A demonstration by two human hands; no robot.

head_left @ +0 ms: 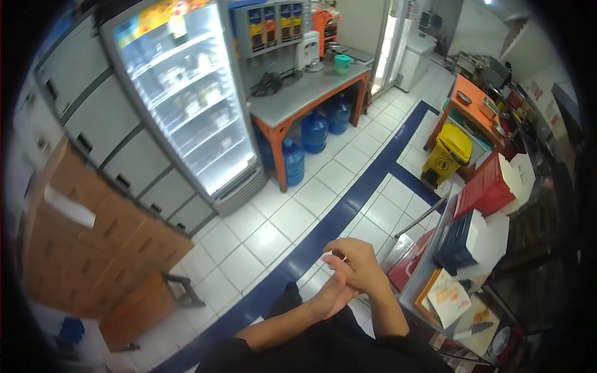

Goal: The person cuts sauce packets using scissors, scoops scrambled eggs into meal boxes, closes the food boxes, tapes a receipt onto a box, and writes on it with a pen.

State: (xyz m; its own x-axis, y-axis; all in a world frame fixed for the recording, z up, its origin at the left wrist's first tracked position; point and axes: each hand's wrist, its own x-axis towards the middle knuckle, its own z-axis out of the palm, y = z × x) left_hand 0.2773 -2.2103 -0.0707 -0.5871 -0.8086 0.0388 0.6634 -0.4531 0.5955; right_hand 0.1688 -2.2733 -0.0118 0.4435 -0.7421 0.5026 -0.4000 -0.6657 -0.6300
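Observation:
My left hand (333, 299) is low in the middle of the head view, palm turned up. My right hand (359, 264) bends over it from the right, and the two hands touch. The right fingers are curled closed by the left fingertips. A small pale bit (327, 255) shows at the fingertips, too small to name. The left hand looks closed, its thumb raised, with most of its fingers hidden behind the right hand. Both hands are held in front of my dark clothing, above the floor.
To the left stand stacked cardboard boxes (112, 230), grey lockers (102, 124) and a lit glass-door fridge (186, 93). Blue water jugs (314, 132) sit under a counter (305, 99). A yellow bin (446, 154) and a table with red (482, 186) and dark blue boxes (457, 244) line the right.

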